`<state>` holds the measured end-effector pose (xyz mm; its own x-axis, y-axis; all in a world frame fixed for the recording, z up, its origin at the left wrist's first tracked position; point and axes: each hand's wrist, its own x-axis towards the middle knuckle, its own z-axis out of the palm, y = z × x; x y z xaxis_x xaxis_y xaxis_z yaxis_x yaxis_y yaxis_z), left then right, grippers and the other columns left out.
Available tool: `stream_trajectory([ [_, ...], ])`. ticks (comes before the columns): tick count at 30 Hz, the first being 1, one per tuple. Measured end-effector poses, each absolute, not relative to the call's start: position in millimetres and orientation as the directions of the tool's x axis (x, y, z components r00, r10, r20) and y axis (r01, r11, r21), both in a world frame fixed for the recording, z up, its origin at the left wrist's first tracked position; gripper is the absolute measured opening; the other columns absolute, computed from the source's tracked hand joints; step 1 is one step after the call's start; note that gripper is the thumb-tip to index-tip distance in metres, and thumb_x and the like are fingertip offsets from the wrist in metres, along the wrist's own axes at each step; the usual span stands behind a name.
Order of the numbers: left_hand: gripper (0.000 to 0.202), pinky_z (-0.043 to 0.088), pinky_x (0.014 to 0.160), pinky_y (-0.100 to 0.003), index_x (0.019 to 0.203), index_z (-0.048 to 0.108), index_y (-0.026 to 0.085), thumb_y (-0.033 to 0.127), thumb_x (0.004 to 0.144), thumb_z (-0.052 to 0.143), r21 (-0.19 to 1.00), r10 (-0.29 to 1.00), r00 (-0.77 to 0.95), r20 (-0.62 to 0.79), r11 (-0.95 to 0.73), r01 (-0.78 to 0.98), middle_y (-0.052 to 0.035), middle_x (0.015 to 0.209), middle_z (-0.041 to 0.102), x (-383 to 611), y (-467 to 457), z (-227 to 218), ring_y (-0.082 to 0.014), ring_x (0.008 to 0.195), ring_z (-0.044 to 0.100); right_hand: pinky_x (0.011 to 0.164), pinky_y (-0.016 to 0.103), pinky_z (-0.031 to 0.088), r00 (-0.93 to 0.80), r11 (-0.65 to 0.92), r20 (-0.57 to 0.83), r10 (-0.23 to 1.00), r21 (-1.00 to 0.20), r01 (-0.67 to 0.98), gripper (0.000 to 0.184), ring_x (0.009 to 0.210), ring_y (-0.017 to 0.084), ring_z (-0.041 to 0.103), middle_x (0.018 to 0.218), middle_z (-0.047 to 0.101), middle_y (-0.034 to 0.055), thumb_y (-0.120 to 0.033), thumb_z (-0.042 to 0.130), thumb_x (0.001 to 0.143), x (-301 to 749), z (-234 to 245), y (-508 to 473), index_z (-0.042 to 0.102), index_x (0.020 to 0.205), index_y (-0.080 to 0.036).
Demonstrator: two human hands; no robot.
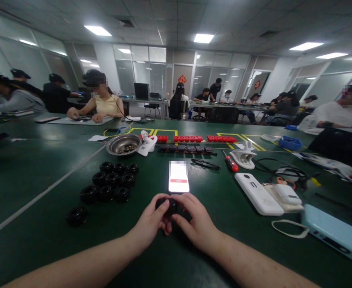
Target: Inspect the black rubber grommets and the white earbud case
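Observation:
A glossy black wheel (169, 205) is held between my two hands over the green table (145, 264). My left hand (153, 216) wraps round its left side, with the thumb lying across the front. From the right, my right hand (197, 220) grips it with curled fingers and thumb; part of the wheel is hidden by the fingers. Several similar black wheels (111, 179) stand in rows on the left, and one lone wheel (77, 216) lies nearer to me. A lit phone (178, 182) lies just beyond my hands.
Farther back are a metal bowl (113, 146) with small parts, red strips (188, 139), a dark strip (188, 149), glasses (206, 164) and a red screwdriver (231, 163). At right lie a white device (258, 196), a light-blue box (333, 232) and cables. Other people sit at tables beyond.

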<state>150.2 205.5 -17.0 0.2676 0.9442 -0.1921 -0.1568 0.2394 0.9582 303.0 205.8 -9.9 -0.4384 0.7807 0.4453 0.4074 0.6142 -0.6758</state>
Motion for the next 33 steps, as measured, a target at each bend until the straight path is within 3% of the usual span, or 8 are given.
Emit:
stream_trajectory([
  [4, 0.034, 0.041, 0.045, -0.023, 0.101, 0.037, 0.020, 0.037, 0.074, 0.048, 0.949, 0.946, 0.246, -0.213, 0.260, -0.180, 0.0023, 0.063, 0.053, 150, 204, -14, -0.0116, 0.051, 0.053, 0.069, 0.030, 0.042, -0.333, 0.519, 0.401, 0.854, -0.707, 0.481, 0.035, 0.081, 0.018, 0.050, 0.093, 0.054, 0.0046, -0.025, 0.053, 0.076, 304, -13, 208, 0.046, 0.110, -0.020],
  [9, 0.035, 0.042, 0.047, -0.023, 0.101, 0.038, 0.019, 0.033, 0.072, 0.051, 0.954, 0.943, 0.263, -0.203, 0.251, -0.164, -0.0001, 0.074, 0.054, 148, 203, -14, -0.0122, 0.056, 0.055, 0.061, 0.028, 0.041, -0.335, 0.451, 0.307, 0.891, -0.691, 0.565, 0.013, 0.068, 0.016, 0.050, 0.073, 0.056, 0.0024, -0.027, 0.050, 0.079, 303, -16, 209, 0.056, 0.084, -0.017],
  [13, 0.036, 0.042, 0.045, -0.024, 0.099, 0.038, 0.019, 0.044, 0.075, 0.045, 0.950, 0.942, 0.291, -0.165, 0.231, -0.209, 0.0003, 0.066, 0.055, 148, 207, -20, -0.0127, 0.050, 0.055, 0.071, 0.031, 0.042, -0.406, 0.559, 0.390, 0.826, -0.659, 0.504, 0.029, 0.083, 0.018, 0.051, 0.090, 0.056, 0.0047, -0.020, 0.052, 0.077, 302, -12, 205, 0.051, 0.106, -0.021],
  [16, 0.033, 0.041, 0.045, -0.024, 0.097, 0.040, 0.019, 0.043, 0.075, 0.046, 0.946, 0.944, 0.276, -0.180, 0.243, -0.216, 0.0011, 0.063, 0.055, 148, 207, -20, -0.0113, 0.046, 0.053, 0.076, 0.032, 0.042, -0.438, 0.589, 0.403, 0.804, -0.646, 0.486, 0.039, 0.090, 0.018, 0.050, 0.100, 0.053, 0.0055, -0.020, 0.051, 0.077, 301, -8, 202, 0.043, 0.116, -0.023],
  [19, 0.032, 0.042, 0.048, -0.025, 0.100, 0.039, 0.019, 0.037, 0.075, 0.047, 0.941, 0.944, 0.246, -0.220, 0.272, -0.203, -0.0007, 0.073, 0.056, 148, 205, -15, -0.0115, 0.052, 0.054, 0.073, 0.032, 0.043, -0.383, 0.521, 0.361, 0.850, -0.681, 0.515, 0.039, 0.086, 0.019, 0.051, 0.099, 0.054, 0.0058, -0.027, 0.054, 0.076, 301, -9, 203, 0.044, 0.114, -0.022],
  [25, 0.037, 0.044, 0.053, -0.026, 0.105, 0.038, 0.021, 0.032, 0.072, 0.053, 0.957, 0.948, 0.261, -0.184, 0.233, -0.172, -0.0033, 0.089, 0.051, 148, 203, -12, -0.0130, 0.065, 0.054, 0.057, 0.026, 0.041, -0.333, 0.394, 0.239, 0.912, -0.739, 0.547, 0.015, 0.064, 0.015, 0.050, 0.072, 0.056, 0.0013, -0.029, 0.051, 0.079, 302, -16, 210, 0.053, 0.089, -0.018],
  [30, 0.038, 0.042, 0.048, -0.025, 0.102, 0.038, 0.019, 0.046, 0.075, 0.044, 0.955, 0.940, 0.287, -0.185, 0.242, -0.175, -0.0012, 0.073, 0.053, 148, 205, -17, -0.0132, 0.055, 0.055, 0.072, 0.030, 0.042, -0.373, 0.519, 0.376, 0.848, -0.726, 0.450, 0.033, 0.083, 0.017, 0.050, 0.095, 0.055, 0.0040, -0.016, 0.054, 0.075, 301, -14, 206, 0.048, 0.107, -0.021],
  [33, 0.036, 0.040, 0.045, -0.024, 0.099, 0.039, 0.018, 0.043, 0.074, 0.047, 0.959, 0.943, 0.265, -0.201, 0.245, -0.145, 0.0003, 0.070, 0.053, 150, 205, -15, -0.0103, 0.047, 0.051, 0.078, 0.031, 0.041, -0.391, 0.551, 0.402, 0.828, -0.718, 0.425, 0.042, 0.090, 0.018, 0.049, 0.102, 0.053, 0.0043, -0.017, 0.057, 0.072, 301, -13, 202, 0.043, 0.112, -0.022],
])
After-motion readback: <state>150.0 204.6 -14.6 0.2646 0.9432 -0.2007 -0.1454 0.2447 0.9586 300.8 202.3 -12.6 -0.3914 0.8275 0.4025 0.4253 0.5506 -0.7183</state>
